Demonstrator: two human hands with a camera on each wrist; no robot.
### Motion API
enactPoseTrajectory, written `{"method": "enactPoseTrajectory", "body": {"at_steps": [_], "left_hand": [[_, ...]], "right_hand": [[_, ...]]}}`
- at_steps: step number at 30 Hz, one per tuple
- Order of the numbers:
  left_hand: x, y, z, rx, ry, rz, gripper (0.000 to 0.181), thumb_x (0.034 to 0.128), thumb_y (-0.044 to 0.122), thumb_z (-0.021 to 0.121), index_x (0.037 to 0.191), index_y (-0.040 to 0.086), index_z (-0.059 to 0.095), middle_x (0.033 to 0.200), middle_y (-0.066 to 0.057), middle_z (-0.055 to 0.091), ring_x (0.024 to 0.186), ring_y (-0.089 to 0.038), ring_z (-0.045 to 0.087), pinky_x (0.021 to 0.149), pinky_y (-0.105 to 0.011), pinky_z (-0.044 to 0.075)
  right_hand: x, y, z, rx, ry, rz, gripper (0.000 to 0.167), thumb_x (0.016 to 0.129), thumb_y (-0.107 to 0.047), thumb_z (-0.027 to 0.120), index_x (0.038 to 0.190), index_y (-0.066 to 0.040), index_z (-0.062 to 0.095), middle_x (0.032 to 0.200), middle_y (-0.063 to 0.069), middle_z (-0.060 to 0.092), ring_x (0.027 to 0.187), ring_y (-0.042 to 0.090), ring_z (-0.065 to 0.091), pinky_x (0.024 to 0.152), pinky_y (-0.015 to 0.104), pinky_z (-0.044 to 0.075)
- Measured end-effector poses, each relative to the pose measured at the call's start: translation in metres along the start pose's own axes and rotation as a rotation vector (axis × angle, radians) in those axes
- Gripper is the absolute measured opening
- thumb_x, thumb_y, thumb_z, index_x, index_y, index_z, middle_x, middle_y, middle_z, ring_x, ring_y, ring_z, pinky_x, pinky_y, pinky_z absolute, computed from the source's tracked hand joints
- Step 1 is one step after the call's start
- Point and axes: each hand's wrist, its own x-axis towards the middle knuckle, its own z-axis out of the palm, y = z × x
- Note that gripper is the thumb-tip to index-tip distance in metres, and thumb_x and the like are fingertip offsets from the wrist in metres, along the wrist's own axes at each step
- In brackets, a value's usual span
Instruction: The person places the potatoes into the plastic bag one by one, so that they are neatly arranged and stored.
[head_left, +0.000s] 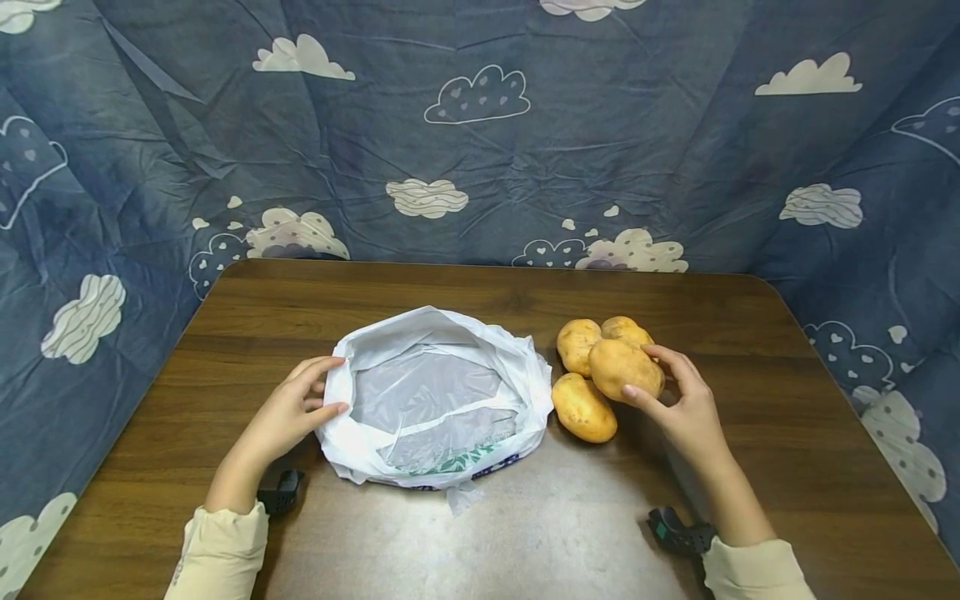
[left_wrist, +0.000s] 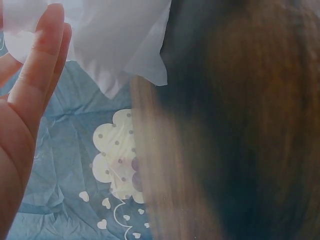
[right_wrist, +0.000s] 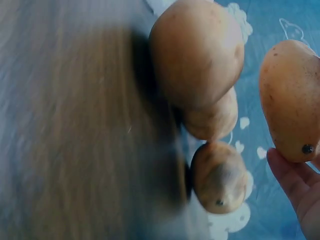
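A white plastic bag point(head_left: 435, 333) lies with its mouth spread wide on the table, left of the potatoes. At its left rim, my left hand point(head_left: 303, 396) holds the plastic between thumb and fingers; the left wrist view shows the fingers point(left_wrist: 42, 60) against the white film. My right hand point(head_left: 686, 408) grips a potato point(head_left: 626, 370) by its right end, raised off the table in the right wrist view. Near it rest three other potatoes: one in front point(head_left: 585, 408), one at the back left point(head_left: 577, 346), and one partly hidden behind point(head_left: 624, 330).
The brown wooden table point(head_left: 787, 467) has its far edge against a blue cloth backdrop point(head_left: 480, 150) with cloud prints. Black straps with small devices sit at both wrists. Green print shows on the bag's near side.
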Motion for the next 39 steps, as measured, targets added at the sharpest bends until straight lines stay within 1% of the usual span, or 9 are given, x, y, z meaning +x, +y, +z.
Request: {"method": "enactPoseTrajectory", "body": {"at_steps": [10,14,16,19,24,31,33,36,39], "left_hand": [[0.000,-0.001,0.000,0.003,0.003,0.010,0.059,0.0771,-0.002,0.068,0.128,-0.007,0.039,0.125,-0.022,0.038,0.091,-0.029,0.053,0.071,-0.033,0.052],[0.000,-0.001,0.001,0.001,0.003,0.008,0.059,0.0770,-0.003,0.068,0.128,-0.007,0.039,0.125,-0.022,0.038,0.091,-0.030,0.053,0.071,-0.033,0.052],[0.000,-0.001,0.001,0.002,0.002,0.005,0.059,0.0771,-0.003,0.068,0.129,-0.007,0.039,0.124,-0.023,0.039,0.092,-0.030,0.053,0.071,-0.033,0.052],[0.000,-0.001,0.001,0.001,0.001,0.000,0.060,0.0772,-0.002,0.068,0.129,-0.007,0.038,0.124,-0.022,0.039,0.092,-0.030,0.053,0.072,-0.032,0.052],[0.001,-0.001,0.000,-0.002,0.001,0.003,0.060,0.0773,-0.003,0.067,0.129,-0.006,0.038,0.123,-0.022,0.039,0.092,-0.030,0.053,0.072,-0.032,0.052],[0.000,-0.001,0.001,-0.013,-0.003,0.006,0.059,0.0776,-0.002,0.067,0.129,-0.006,0.038,0.122,-0.022,0.040,0.092,-0.030,0.053,0.072,-0.032,0.052],[0.000,0.000,0.001,-0.015,-0.002,0.009,0.059,0.0777,-0.002,0.067,0.129,-0.006,0.038,0.122,-0.022,0.040,0.091,-0.029,0.053,0.072,-0.032,0.052],[0.001,0.000,0.001,-0.017,0.000,0.008,0.058,0.0780,-0.002,0.067,0.129,-0.005,0.039,0.122,-0.021,0.040,0.091,-0.029,0.053,0.072,-0.032,0.052],[0.001,0.001,0.001,-0.019,-0.001,0.003,0.057,0.0782,-0.003,0.066,0.129,-0.005,0.040,0.122,-0.021,0.040,0.091,-0.030,0.053,0.073,-0.031,0.052]], "right_hand": [[0.011,-0.017,0.017,-0.004,-0.042,-0.070,0.056,0.065,0.011,0.073,0.116,0.009,0.050,0.112,0.019,0.051,0.091,0.011,0.048,0.070,0.011,0.043],[0.016,-0.024,0.028,-0.014,-0.070,-0.120,0.056,0.065,0.011,0.074,0.116,0.010,0.050,0.112,0.020,0.051,0.092,0.012,0.048,0.072,0.012,0.043],[0.018,-0.028,0.033,-0.016,-0.081,-0.141,0.056,0.064,0.010,0.075,0.115,0.010,0.051,0.111,0.020,0.052,0.095,0.014,0.047,0.077,0.012,0.041],[0.021,-0.033,0.042,-0.005,-0.100,-0.161,0.055,0.064,0.008,0.076,0.114,0.010,0.052,0.109,0.020,0.053,0.093,0.018,0.047,0.077,0.014,0.041],[0.024,-0.042,0.057,0.025,-0.149,-0.161,0.054,0.067,0.005,0.075,0.114,0.008,0.051,0.109,0.019,0.052,0.091,0.021,0.047,0.072,0.017,0.045],[0.029,-0.048,0.077,0.060,-0.199,-0.161,0.053,0.069,-0.001,0.076,0.116,0.006,0.051,0.111,0.017,0.052,0.099,0.026,0.046,0.078,0.024,0.042],[0.030,-0.041,0.085,0.076,-0.214,-0.151,0.055,0.070,-0.004,0.076,0.118,0.003,0.051,0.113,0.015,0.052,0.100,0.023,0.047,0.080,0.028,0.042],[0.032,-0.029,0.098,0.086,-0.226,-0.141,0.056,0.070,-0.011,0.077,0.120,-0.002,0.052,0.114,0.009,0.052,0.101,0.020,0.047,0.082,0.029,0.041],[0.035,-0.020,0.110,0.110,-0.232,-0.138,0.058,0.069,-0.014,0.079,0.120,-0.005,0.052,0.114,0.006,0.052,0.099,0.017,0.047,0.077,0.028,0.044]]}}
